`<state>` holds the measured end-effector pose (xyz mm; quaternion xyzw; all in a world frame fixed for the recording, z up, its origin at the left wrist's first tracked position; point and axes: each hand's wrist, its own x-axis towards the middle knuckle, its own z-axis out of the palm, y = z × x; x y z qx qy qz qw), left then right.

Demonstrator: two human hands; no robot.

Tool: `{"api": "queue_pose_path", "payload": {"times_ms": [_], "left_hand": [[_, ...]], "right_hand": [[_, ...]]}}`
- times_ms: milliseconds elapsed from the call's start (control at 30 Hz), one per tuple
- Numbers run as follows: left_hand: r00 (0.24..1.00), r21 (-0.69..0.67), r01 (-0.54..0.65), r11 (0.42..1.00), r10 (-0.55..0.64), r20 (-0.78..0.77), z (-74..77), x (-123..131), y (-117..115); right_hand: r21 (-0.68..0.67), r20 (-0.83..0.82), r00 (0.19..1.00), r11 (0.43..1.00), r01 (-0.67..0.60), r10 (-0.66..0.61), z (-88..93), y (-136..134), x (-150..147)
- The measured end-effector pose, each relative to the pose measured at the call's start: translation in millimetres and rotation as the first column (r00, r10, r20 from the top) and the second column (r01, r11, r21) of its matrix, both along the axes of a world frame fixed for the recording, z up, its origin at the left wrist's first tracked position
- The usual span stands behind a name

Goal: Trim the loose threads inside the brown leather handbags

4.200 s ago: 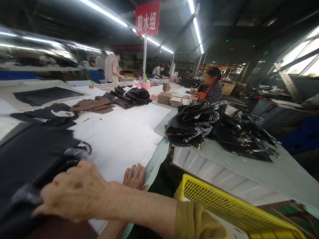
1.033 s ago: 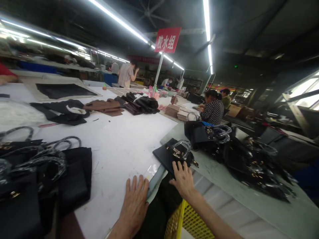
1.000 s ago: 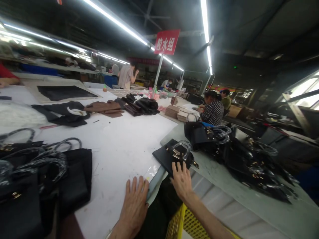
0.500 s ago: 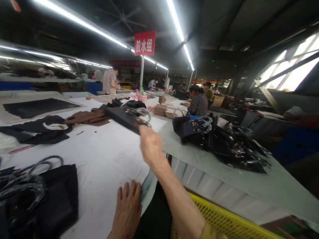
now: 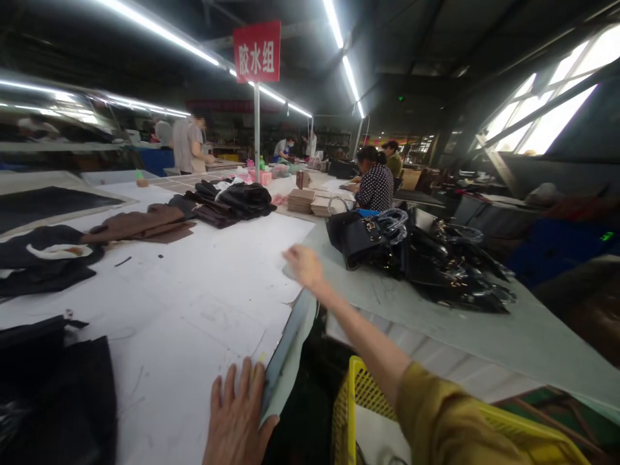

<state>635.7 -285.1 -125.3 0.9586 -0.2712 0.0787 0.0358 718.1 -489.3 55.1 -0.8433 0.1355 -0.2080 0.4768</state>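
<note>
My left hand (image 5: 237, 403) lies flat, fingers spread, on the white-covered table (image 5: 208, 290) near its right edge. Out ahead, my right hand (image 5: 304, 266) hovers by the table's corner, its fingers curled together and slightly blurred. Nothing shows in it. At the lower left, black bags (image 5: 62, 394) lie in a heap, partly cut off by the frame. Across the gap on the right, a pile of black handbags (image 5: 436, 265) with wrapped handles and gold-coloured fittings rests on a greenish table (image 5: 513, 342).
Below my right arm stands a yellow plastic basket (image 5: 356, 387). Brown cloth (image 5: 140, 223) and black material (image 5: 232, 200) lie farther back on the white table. Beyond are stacked brown pieces (image 5: 301, 200), a red sign (image 5: 256, 51) on a post and a co-worker in a dotted top (image 5: 375, 187).
The black handbag is gone from my right hand, which has moved slightly right relative to the table. Handles no longer show on the left heap. The view has shifted; my left hand stays flat.
</note>
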Motion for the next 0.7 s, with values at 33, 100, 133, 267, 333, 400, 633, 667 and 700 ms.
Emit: {"api": "queue_pose_path", "payload": {"times_ms": [33, 100, 133, 267, 333, 400, 633, 667, 700], "left_hand": [[1.000, 0.010, 0.003, 1.000, -0.002, -0.019, 0.1, 1, 0], [0.999, 0.028, 0.018, 0.999, -0.017, -0.035, -2.2, 4, 1], [0.999, 0.034, 0.020, 0.999, -0.019, -0.029, -4.4, 5, 2], [0.999, 0.043, 0.024, 0.999, -0.024, 0.021, -16.4, 9, 4], [0.999, 0.046, 0.036, 0.998, -0.038, 0.029, -21.5, 11, 5], [0.999, 0.053, 0.043, 0.998, -0.045, 0.028, -25.0, 13, 6], [0.999, 0.061, 0.035, 0.998, -0.036, 0.017, -22.2, 14, 7], [0.999, 0.057, 0.030, 0.998, -0.031, 0.013, -19.8, 13, 6], [1.000, 0.054, 0.024, 0.998, -0.025, 0.008, -16.9, 11, 5]], "right_hand": [[0.042, -0.063, 0.990, 0.990, 0.132, -0.129, -3.9, -43, 2], [0.123, -0.166, 0.922, 0.920, 0.372, -0.351, -17.7, -115, 1], [0.163, -0.202, 0.881, 0.872, 0.462, -0.429, -27.0, -141, 0], [0.347, -0.254, 0.771, 0.689, 0.636, -0.584, -64.7, -196, 10], [0.437, -0.241, 0.755, 0.626, 0.646, -0.610, -75.2, -207, 26], [0.514, -0.239, 0.746, 0.571, 0.640, -0.622, -79.2, -214, 43], [0.656, -0.266, 0.746, 0.453, 0.604, -0.610, -78.0, -218, 54], [0.675, -0.257, 0.761, 0.453, 0.583, -0.596, -76.5, -214, 50], [0.696, -0.246, 0.780, 0.456, 0.555, -0.575, -74.1, -208, 47]]}}
